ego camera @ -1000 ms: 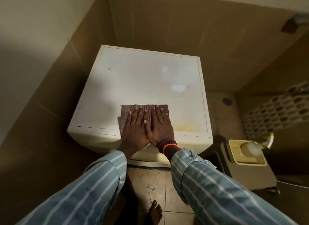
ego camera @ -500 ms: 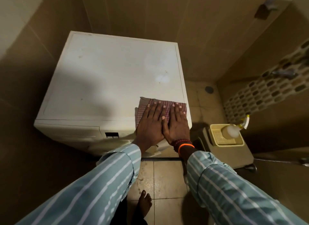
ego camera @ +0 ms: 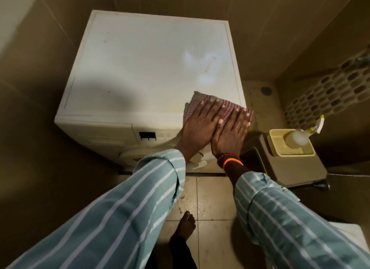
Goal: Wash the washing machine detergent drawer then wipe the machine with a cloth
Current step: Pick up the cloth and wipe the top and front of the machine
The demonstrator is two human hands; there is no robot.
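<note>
A white front-loading washing machine (ego camera: pixel 140 68) stands against the tiled wall, seen from above. A pink checked cloth (ego camera: pixel 202 100) lies at the near right corner of its top and hangs over the edges. My left hand (ego camera: pixel 200 126) and my right hand (ego camera: pixel 232 132) lie flat side by side on the cloth, fingers stretched out, pressing it down. The detergent drawer front (ego camera: pixel 96 136) is closed at the machine's upper left front. A dark display (ego camera: pixel 147 136) sits beside it.
A beige box (ego camera: pixel 290 168) stands right of the machine, with a yellow tray (ego camera: pixel 276 142) and a spray bottle (ego camera: pixel 296 137) on it. A perforated basket (ego camera: pixel 330 94) is at the far right. My bare foot (ego camera: pixel 185 226) rests on the tiled floor (ego camera: pixel 210 198).
Both hands slid the cloth rightward along the front edge of the machine's top, from its middle to the near right corner, where it now overhangs.
</note>
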